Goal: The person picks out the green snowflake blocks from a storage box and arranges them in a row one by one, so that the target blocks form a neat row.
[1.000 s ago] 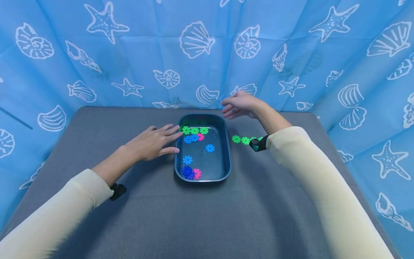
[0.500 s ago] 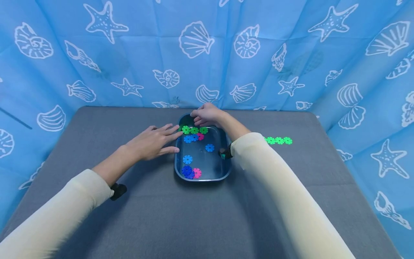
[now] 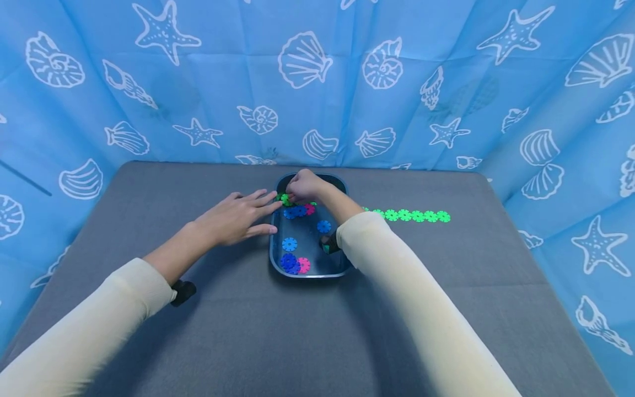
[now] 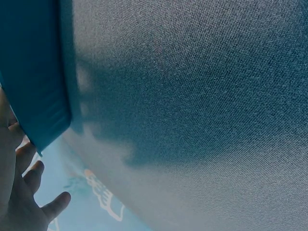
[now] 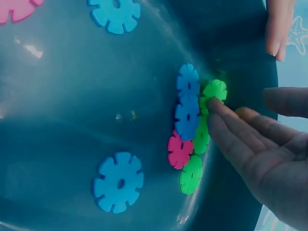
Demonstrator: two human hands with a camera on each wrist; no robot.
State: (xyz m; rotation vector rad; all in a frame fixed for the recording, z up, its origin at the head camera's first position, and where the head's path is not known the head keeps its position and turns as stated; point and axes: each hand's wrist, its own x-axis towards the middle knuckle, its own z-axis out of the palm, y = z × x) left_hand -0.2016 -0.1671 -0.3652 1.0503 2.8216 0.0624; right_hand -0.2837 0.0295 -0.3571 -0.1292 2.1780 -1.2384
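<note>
A dark blue tray [image 3: 317, 259] holds several notched plastic discs. My left hand [image 3: 243, 218] lies with straight, spread fingers at the tray's left rim; the left wrist view shows its fingers beside the tray's wall [image 4: 33, 62]. Inside the far end is my right hand [image 3: 306, 186], its fingertips on the green discs [image 5: 202, 137] along the far wall. In the right wrist view its fingers are extended and the thumb stands apart from them. Overlapping blue discs [image 5: 186, 115] and a pink disc [image 5: 180, 150] lie right beside the green ones.
On the grey cloth table [image 3: 307, 336], a row of green discs [image 3: 404, 215] runs rightward from the tray. Nearer the tray's front lie dark blue discs [image 3: 289, 262], a pink disc [image 3: 303, 265] and a light blue disc [image 3: 290, 244]. A seashell-print curtain [image 3: 342, 110] hangs behind.
My right hand has moved left from beyond the tray's right rim, then down onto the green discs inside. The green row on the table is now mostly uncovered. My left hand stays put.
</note>
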